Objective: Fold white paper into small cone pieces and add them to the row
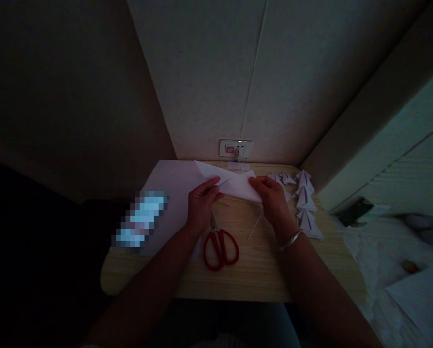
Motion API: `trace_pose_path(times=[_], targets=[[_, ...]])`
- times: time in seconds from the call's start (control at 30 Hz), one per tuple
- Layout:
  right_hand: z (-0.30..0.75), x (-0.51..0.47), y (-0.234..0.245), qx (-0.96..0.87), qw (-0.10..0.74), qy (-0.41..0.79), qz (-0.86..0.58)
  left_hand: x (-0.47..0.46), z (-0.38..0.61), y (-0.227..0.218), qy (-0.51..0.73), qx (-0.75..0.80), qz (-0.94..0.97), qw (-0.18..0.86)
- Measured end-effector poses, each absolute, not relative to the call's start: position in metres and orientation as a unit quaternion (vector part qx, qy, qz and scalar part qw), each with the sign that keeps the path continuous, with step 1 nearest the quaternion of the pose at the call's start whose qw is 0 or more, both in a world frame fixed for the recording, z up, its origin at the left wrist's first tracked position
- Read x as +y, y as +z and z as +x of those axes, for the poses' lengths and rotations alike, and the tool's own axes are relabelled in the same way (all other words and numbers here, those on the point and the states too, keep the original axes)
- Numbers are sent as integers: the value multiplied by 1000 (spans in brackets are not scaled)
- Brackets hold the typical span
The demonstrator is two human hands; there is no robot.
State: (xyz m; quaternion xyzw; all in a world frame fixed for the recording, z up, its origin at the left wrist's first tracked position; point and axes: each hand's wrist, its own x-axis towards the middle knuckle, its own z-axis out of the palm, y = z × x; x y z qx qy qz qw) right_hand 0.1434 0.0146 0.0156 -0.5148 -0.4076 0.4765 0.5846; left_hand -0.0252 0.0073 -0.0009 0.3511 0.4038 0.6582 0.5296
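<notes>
Several small folded paper pieces (pixel 305 198) lie along the right side of the worktop (pixel 238 285), their pointed shapes looking finished; some are partly hidden behind the right hand, so the full count is unclear. The paper (pixel 236 185) being worked is up between both hands, above the far middle part of the worktop. It looks only partly folded: one long piece with a pointed left corner and a raised flap at the right, not yet the compact shape of the others, so more folding seems to be left. A large white sheet (pixel 172 193) lies flat on the left, under a bright, pixelated phone (pixel 141 220).

The left hand (pixel 203 203) pinches the paper near its middle, thumb on top and fingers curled beneath. The right hand (pixel 272 198) grips the right end between thumb and bent fingers, a bracelet (pixel 291 240) around its wrist. Both forearms reach forward from the near edge and slant inward, with the hands close together but apart. Between the forearms, red-handled scissors (pixel 221 249) rest unheld, handles towards the person, and a thin strip (pixel 254 227) lies near the right hand
</notes>
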Motion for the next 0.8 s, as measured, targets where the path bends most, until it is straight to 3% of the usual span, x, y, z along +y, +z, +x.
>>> trace_pose_path(times=[0.3,0.5,0.6,0.7,0.8], targets=[[145,16,15,-393,588,491,-509,9,-28,-8,623,432,429,490],[133,9,19,-363,606,553,-442,14,-29,-4,699,435,321,468],[117,3,16,-387,556,598,-429,14,-28,-4,722,419,289,470],[106,0,11,-414,525,589,-454,8,-22,-5,692,422,327,486],[106,3,7,-390,566,557,-466,0,-16,-6,622,423,412,515]])
